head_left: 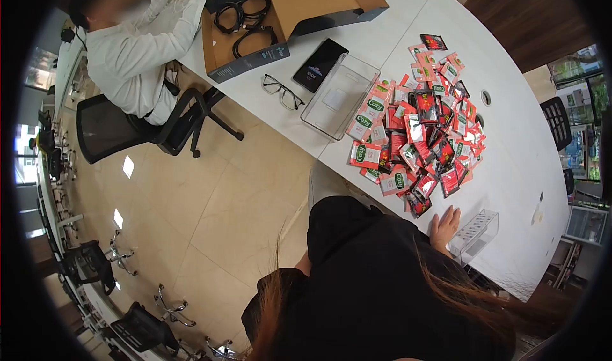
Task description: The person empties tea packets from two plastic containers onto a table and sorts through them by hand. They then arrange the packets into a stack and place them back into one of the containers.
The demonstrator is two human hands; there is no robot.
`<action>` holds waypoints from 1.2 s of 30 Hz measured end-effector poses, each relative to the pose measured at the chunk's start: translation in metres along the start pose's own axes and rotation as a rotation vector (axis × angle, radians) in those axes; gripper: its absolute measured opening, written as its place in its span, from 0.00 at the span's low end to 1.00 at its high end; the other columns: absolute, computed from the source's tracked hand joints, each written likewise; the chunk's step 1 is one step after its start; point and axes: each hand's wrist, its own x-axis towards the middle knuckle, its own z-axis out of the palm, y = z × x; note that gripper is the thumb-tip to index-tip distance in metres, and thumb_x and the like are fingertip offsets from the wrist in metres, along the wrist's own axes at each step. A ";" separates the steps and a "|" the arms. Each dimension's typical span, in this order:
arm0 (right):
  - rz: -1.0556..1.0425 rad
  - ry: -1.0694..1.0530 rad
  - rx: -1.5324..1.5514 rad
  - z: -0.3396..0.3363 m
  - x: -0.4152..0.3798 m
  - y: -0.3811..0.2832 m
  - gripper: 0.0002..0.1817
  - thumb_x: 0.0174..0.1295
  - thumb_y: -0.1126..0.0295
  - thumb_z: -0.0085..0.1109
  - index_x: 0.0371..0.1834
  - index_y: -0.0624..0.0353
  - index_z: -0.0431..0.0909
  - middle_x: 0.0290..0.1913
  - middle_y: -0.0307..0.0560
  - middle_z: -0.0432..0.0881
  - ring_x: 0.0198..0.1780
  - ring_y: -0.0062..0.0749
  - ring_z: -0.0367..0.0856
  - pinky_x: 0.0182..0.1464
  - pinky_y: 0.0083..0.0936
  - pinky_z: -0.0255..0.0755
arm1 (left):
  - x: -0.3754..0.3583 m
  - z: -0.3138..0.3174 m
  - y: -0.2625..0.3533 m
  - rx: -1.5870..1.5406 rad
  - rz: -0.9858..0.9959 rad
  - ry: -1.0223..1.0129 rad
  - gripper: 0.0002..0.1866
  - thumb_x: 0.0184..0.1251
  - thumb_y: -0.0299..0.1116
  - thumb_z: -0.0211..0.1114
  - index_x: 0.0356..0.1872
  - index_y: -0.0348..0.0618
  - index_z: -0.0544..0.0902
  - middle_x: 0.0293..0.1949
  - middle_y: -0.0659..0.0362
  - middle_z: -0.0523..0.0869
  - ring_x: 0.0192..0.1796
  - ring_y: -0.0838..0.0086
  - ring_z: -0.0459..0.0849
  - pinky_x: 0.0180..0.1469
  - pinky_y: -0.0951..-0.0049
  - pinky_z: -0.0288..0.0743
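Observation:
My right hand lies on the white table near its front edge, fingers spread, holding nothing. Just right of it is a clear plastic container with a row of small dark marks. Beyond my fingers spreads a heap of red, pink and black sachets, some marked "Cozy". Left of the heap, a larger clear tray touches or nearly touches the sachets. My left hand is out of sight; only a bit of that arm shows beside my dark clothing.
Eyeglasses and a phone lie left of the tray. An open cardboard box holds coiled black cables. A person in white sits at the far left. Two round holes pierce the tabletop behind the sachets.

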 end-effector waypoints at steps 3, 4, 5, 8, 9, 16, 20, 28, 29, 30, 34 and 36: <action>0.008 0.009 0.021 0.003 0.004 -0.002 0.33 0.58 0.53 0.47 0.63 0.62 0.56 0.64 0.65 0.52 0.66 0.55 0.49 0.64 0.45 0.44 | 0.001 -0.003 -0.004 0.008 0.013 0.000 0.20 0.62 0.51 0.52 0.35 0.44 0.77 0.33 0.53 0.81 0.36 0.63 0.81 0.43 0.63 0.74; 0.003 0.030 0.032 0.004 -0.001 -0.004 0.33 0.58 0.54 0.47 0.63 0.62 0.55 0.64 0.66 0.51 0.66 0.56 0.49 0.64 0.46 0.44 | 0.001 -0.004 -0.006 0.013 0.017 -0.001 0.20 0.62 0.51 0.52 0.35 0.44 0.77 0.33 0.53 0.81 0.36 0.63 0.81 0.43 0.63 0.74; 0.011 0.025 0.035 0.005 -0.004 -0.007 0.33 0.58 0.54 0.47 0.63 0.62 0.55 0.64 0.66 0.51 0.66 0.56 0.49 0.64 0.46 0.44 | 0.001 -0.005 -0.008 0.015 0.022 -0.005 0.20 0.62 0.51 0.52 0.35 0.44 0.77 0.33 0.53 0.81 0.36 0.63 0.81 0.43 0.63 0.74; 0.102 0.020 0.028 0.005 0.001 -0.017 0.32 0.59 0.55 0.46 0.63 0.62 0.55 0.65 0.66 0.50 0.67 0.56 0.47 0.64 0.47 0.43 | 0.004 -0.007 -0.006 0.014 0.034 -0.006 0.20 0.62 0.51 0.52 0.35 0.44 0.77 0.33 0.53 0.81 0.36 0.63 0.81 0.43 0.63 0.74; 0.116 0.011 0.020 0.005 0.001 -0.018 0.32 0.60 0.55 0.46 0.63 0.63 0.55 0.65 0.66 0.50 0.67 0.56 0.47 0.64 0.48 0.43 | 0.004 -0.007 -0.005 0.013 0.034 -0.009 0.20 0.62 0.51 0.52 0.35 0.44 0.77 0.33 0.53 0.81 0.36 0.63 0.81 0.43 0.63 0.74; 0.073 -0.006 0.002 0.004 -0.002 -0.011 0.32 0.61 0.54 0.45 0.63 0.62 0.55 0.65 0.65 0.51 0.67 0.55 0.48 0.64 0.46 0.43 | 0.009 -0.009 -0.014 0.010 0.040 -0.024 0.20 0.62 0.51 0.52 0.35 0.44 0.77 0.33 0.53 0.81 0.36 0.63 0.81 0.42 0.63 0.74; 0.037 0.035 -0.034 0.005 0.000 -0.010 0.32 0.60 0.54 0.44 0.63 0.62 0.55 0.65 0.64 0.52 0.67 0.54 0.49 0.64 0.44 0.43 | 0.013 -0.010 -0.013 0.000 0.036 -0.019 0.20 0.62 0.51 0.52 0.35 0.44 0.77 0.33 0.53 0.81 0.36 0.62 0.81 0.42 0.62 0.74; 0.075 0.033 -0.062 0.005 -0.002 -0.012 0.32 0.59 0.53 0.45 0.64 0.57 0.55 0.66 0.60 0.51 0.67 0.50 0.48 0.65 0.42 0.43 | 0.015 -0.017 -0.017 0.032 0.040 -0.009 0.20 0.62 0.51 0.52 0.34 0.44 0.77 0.33 0.53 0.81 0.36 0.62 0.81 0.42 0.62 0.74; 0.074 0.030 -0.055 0.006 -0.003 -0.011 0.32 0.59 0.53 0.45 0.64 0.57 0.55 0.66 0.60 0.51 0.67 0.50 0.48 0.65 0.42 0.43 | 0.015 -0.017 -0.017 0.033 0.038 -0.007 0.20 0.62 0.52 0.52 0.34 0.44 0.77 0.33 0.53 0.81 0.36 0.62 0.81 0.42 0.62 0.74; 0.074 0.031 -0.066 0.006 -0.003 -0.010 0.32 0.59 0.53 0.45 0.64 0.57 0.55 0.66 0.59 0.51 0.67 0.50 0.48 0.65 0.42 0.43 | 0.015 -0.016 -0.016 0.036 0.035 -0.008 0.20 0.62 0.52 0.52 0.34 0.44 0.77 0.33 0.53 0.81 0.36 0.62 0.81 0.42 0.62 0.74; 0.067 0.046 -0.082 0.009 -0.003 -0.009 0.33 0.59 0.52 0.45 0.64 0.57 0.55 0.66 0.58 0.51 0.68 0.49 0.48 0.65 0.41 0.42 | 0.013 -0.020 -0.021 0.044 0.029 -0.006 0.20 0.62 0.52 0.52 0.34 0.44 0.77 0.33 0.53 0.81 0.36 0.62 0.81 0.42 0.62 0.74; 0.073 0.038 -0.076 0.008 -0.003 -0.011 0.33 0.59 0.52 0.45 0.64 0.57 0.55 0.66 0.58 0.51 0.68 0.49 0.48 0.65 0.41 0.42 | 0.014 -0.021 -0.021 0.062 0.034 -0.010 0.20 0.61 0.52 0.52 0.34 0.44 0.77 0.33 0.53 0.81 0.36 0.62 0.81 0.42 0.62 0.74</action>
